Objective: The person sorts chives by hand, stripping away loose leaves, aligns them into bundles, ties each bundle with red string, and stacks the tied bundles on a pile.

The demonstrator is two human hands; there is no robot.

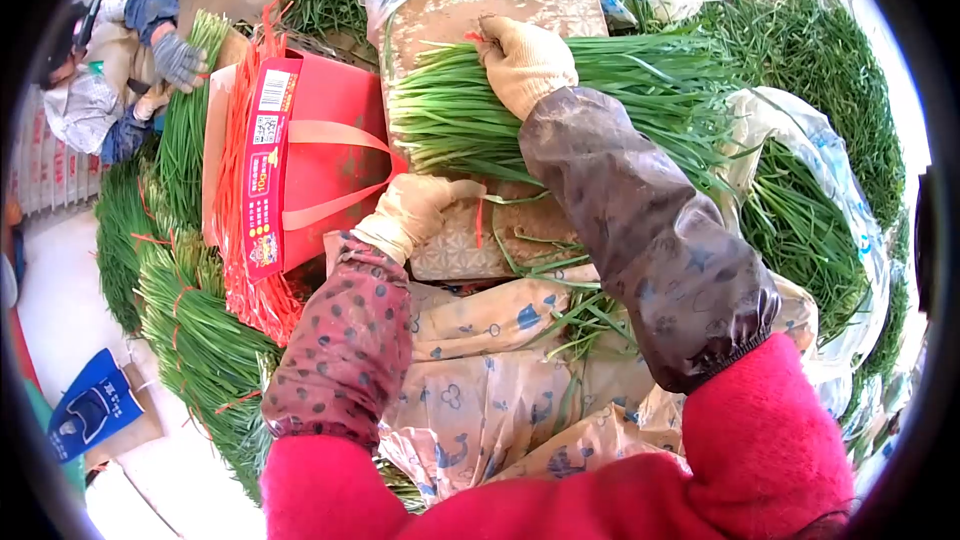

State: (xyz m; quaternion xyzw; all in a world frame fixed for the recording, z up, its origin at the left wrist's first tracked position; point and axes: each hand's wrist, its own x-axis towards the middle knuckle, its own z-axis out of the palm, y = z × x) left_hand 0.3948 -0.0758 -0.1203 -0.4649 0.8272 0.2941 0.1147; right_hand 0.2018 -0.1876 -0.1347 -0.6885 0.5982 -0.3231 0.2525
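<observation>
A large bundle of green stalks [450, 110] lies across a worn, patterned board [440, 30]. My right hand [528, 62], in a cream glove, is closed over the top of the bundle, with a bit of red tie showing at its fingers. Just below the bundle, my left hand [415, 212], also gloved, has its fingers pressed together near a thin red tie [479, 223] that hangs over the board; what they hold, if anything, is too small to name. Beside my left hand stands a red bag [335, 130] with many red ties [238, 160] along its edge.
Tied green bundles [190, 310] lie at the left. Loose greens [810, 60] and an open plastic bag of greens [800, 230] are at the right. Patterned plastic sheeting [480, 400] covers the front. Another person's gloved hand [180, 60] touches a bundle at upper left.
</observation>
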